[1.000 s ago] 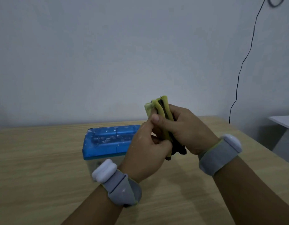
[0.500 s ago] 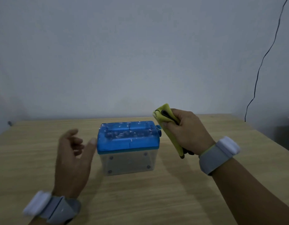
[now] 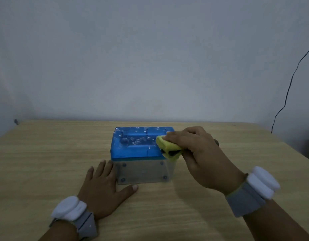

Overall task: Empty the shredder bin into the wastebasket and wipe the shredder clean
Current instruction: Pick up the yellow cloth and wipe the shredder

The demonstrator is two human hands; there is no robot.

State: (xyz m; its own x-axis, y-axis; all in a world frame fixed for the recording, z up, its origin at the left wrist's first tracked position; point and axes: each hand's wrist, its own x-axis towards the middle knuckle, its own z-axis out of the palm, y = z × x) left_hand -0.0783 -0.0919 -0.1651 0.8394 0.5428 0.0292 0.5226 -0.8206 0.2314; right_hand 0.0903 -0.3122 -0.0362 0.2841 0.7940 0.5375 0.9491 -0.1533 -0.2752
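A small shredder [image 3: 136,146] stands mid-table, with a blue top flecked with white paper bits and a clear plastic bin [image 3: 143,173] below. My right hand [image 3: 200,157] grips a folded yellow cloth [image 3: 167,147] and presses it on the right end of the blue top. My left hand [image 3: 103,186] lies flat on the table, fingers straight, touching the bin's front left corner. The shredder's right side is hidden behind my right hand. No wastebasket is in view.
The wooden table [image 3: 46,162] runs to a plain grey wall at the back. A thin black cable [image 3: 289,87] hangs down the wall at the right. Both wrists wear grey bands with white pods.
My left hand let go of the cloth and came down flat beside the bin. My right hand carried the folded cloth down onto the shredder's blue top.
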